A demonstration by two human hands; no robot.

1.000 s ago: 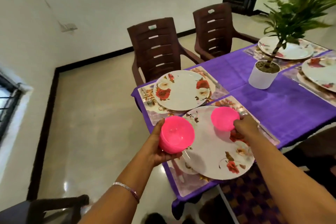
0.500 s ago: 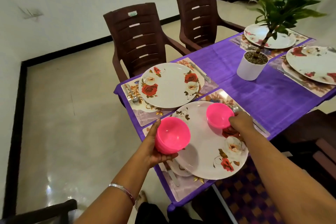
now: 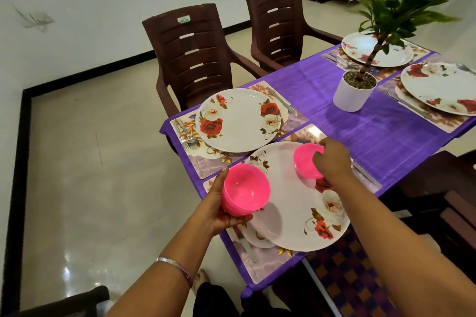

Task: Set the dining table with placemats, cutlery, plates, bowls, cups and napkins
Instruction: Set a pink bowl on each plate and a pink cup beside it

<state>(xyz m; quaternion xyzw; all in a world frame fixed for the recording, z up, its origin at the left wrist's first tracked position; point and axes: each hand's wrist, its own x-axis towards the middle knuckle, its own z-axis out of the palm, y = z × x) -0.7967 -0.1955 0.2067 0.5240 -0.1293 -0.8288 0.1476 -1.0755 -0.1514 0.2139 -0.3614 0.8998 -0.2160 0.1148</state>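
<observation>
My left hand [image 3: 223,210] cups a stack of pink bowls [image 3: 244,189] from below, just off the table's near-left edge. My right hand [image 3: 331,159] grips the rim of a single pink bowl [image 3: 306,161] standing on the near floral plate [image 3: 291,203]. That plate lies on a placemat [image 3: 262,262] with a knife [image 3: 247,248] at its left. Beyond it a second floral plate [image 3: 238,123] lies on its own placemat [image 3: 203,165], with cutlery [image 3: 186,136] on its left and a knife [image 3: 283,104] on its right.
A purple cloth [image 3: 373,131] covers the table. A white potted plant [image 3: 354,90] stands mid-table. Two more plates [image 3: 376,51] [image 3: 443,87] lie on mats at the far right. Two brown plastic chairs [image 3: 195,56] [image 3: 278,26] stand behind the table.
My right hand has carried the single bowl a little toward the plate's far right rim and its fingers now reach over the bowl's rim. The left hand keeps holding its stack.
</observation>
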